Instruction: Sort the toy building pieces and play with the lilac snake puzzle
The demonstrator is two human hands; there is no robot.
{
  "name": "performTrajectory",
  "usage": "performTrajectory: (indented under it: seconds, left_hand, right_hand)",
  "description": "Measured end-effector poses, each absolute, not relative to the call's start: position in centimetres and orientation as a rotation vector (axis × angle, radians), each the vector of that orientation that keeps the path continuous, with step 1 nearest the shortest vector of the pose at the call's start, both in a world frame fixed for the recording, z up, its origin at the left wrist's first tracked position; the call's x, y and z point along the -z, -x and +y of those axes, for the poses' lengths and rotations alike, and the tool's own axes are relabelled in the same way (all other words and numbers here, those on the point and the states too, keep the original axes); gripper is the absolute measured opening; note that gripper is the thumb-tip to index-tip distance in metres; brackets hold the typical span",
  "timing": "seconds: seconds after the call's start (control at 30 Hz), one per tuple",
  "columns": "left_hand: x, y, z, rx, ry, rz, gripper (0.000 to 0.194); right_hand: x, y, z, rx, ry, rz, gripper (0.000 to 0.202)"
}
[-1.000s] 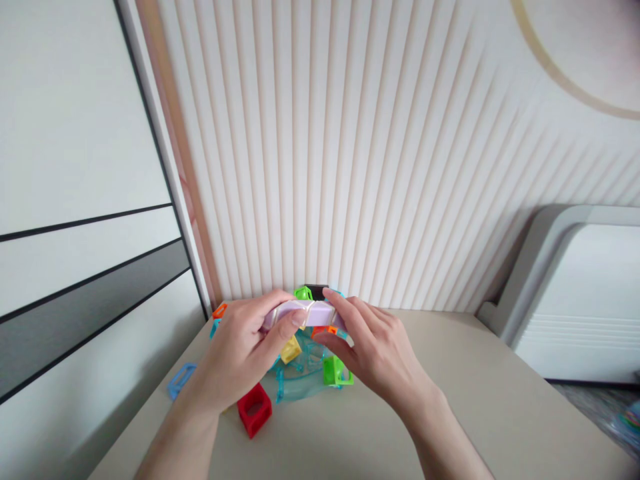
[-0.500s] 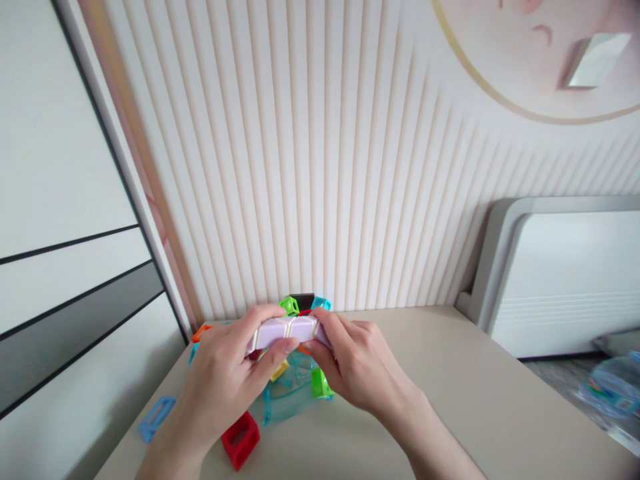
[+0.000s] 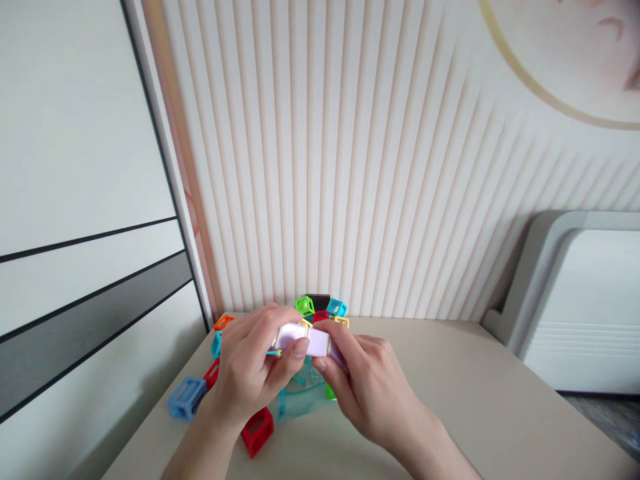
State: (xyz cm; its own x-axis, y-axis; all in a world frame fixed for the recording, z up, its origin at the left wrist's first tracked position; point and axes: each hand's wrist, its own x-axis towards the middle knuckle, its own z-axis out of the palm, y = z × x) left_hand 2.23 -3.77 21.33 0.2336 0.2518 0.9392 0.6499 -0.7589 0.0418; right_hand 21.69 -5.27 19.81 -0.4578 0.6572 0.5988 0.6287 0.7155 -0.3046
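Both hands grip a lilac segmented bar [image 3: 319, 343] with pale seams between its sections, raised in front of me above the table. My left hand [image 3: 255, 357] wraps around its left end, thumb pressed on the near face. At the right end, my right hand [image 3: 357, 370] pinches the bar between thumb and fingers. The fingers cover both ends, so its full shape is hidden. Behind and below the hands lie colourful toy frame blocks: a green one [image 3: 305, 306], a cyan one [image 3: 337, 307] and a clear teal plastic piece [image 3: 305, 401].
A blue block [image 3: 186, 399] and a red block [image 3: 258, 431] lie on the beige table [image 3: 440, 380] to the left and front. An orange block [image 3: 223, 323] sits near the white cabinet [image 3: 90, 133]. A ribbed wall [image 3: 325, 167] rises behind; a grey-white headboard [image 3: 580, 287] stands right.
My view has turned left, so the scene sits further right. The bar is tilted down to the right and my hands are closer together on it.
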Motion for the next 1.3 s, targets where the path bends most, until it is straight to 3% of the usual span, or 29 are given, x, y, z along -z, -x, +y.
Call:
performTrajectory:
  seconds: [0.43, 0.77, 0.97, 1.13, 1.3]
  left_hand:
    - [-21.0, -2.1, -2.9, 1.542, 2.134, -0.670, 0.039]
    - [-20.7, -2.2, -2.1, 1.528, 2.619, -1.264, 0.034]
    - [-19.4, -2.7, -0.6, 1.773, 2.851, -1.629, 0.041]
    - [-19.4, -2.5, -0.4, 2.126, 2.694, -1.640, 0.041]
    - [-20.3, -1.3, -0.6, 2.284, 2.489, -1.604, 0.039]
  right_hand:
    - [-20.6, -22.4, -5.6, -0.333, 0.932, -2.352, 0.031]
    - [-19.8, -22.7, -3.7, 0.266, 0.981, -2.355, 0.027]
    - [-19.3, -22.9, -2.6, 0.459, 1.016, -2.388, 0.028]
    - [-19.4, -23.2, -2.2, 0.264, 1.070, -2.271, 0.044]
    - [-19.8, -24.3, -1.9, 0.166, 1.205, -2.226, 0.035]
